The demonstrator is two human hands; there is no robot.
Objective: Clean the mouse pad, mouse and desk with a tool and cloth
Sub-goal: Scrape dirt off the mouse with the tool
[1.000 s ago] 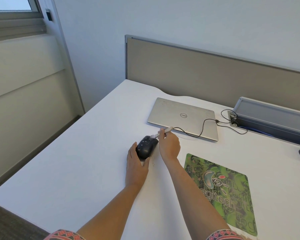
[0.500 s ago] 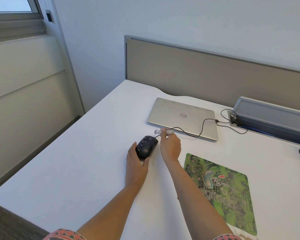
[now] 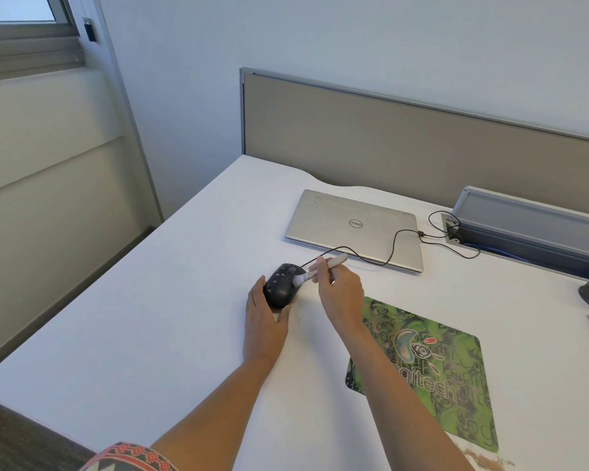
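Desk: a big white desk (image 3: 157, 317) with a tan divider wall (image 3: 405, 147) at the back.

Mouse: a small black mouse (image 3: 281, 285) sits on the bare desk, just left of the mouse pad and not on it. Its thin black cord (image 3: 393, 244) runs back across the laptop lid to the grey box at the right.

Left hand: the left hand (image 3: 264, 326) lies low on the desk behind the mouse. The thumb and fingers curl around the near end of the mouse and hold it in place.

Right hand: the right hand (image 3: 340, 294) is closed around a small white brush (image 3: 320, 268) — the fingers pinch its handle near the middle.

Brush: it is tilted, with the handle end up toward the laptop and the soft light bristles down on the right side of the mouse top. The bristles touch the mouse.

Mouse pad: a green mouse pad (image 3: 456, 385) with swirly pictures lies flat on the desk, under and to the right of the right arm. Some brown crumbs (image 3: 487, 460) sit on the desk by its near corner.

Laptop: a shut silver laptop (image 3: 347, 226) lies flat, behind the mouse.

Grey box: a long grey box (image 3: 531, 215) stands at the right, beside the laptop.

Right edge: a dark thing and a red thing peek in — too cut off to tell what they are.

Sleeve: a red patterned sleeve (image 3: 130, 458) shows on the left arm at the bottom.
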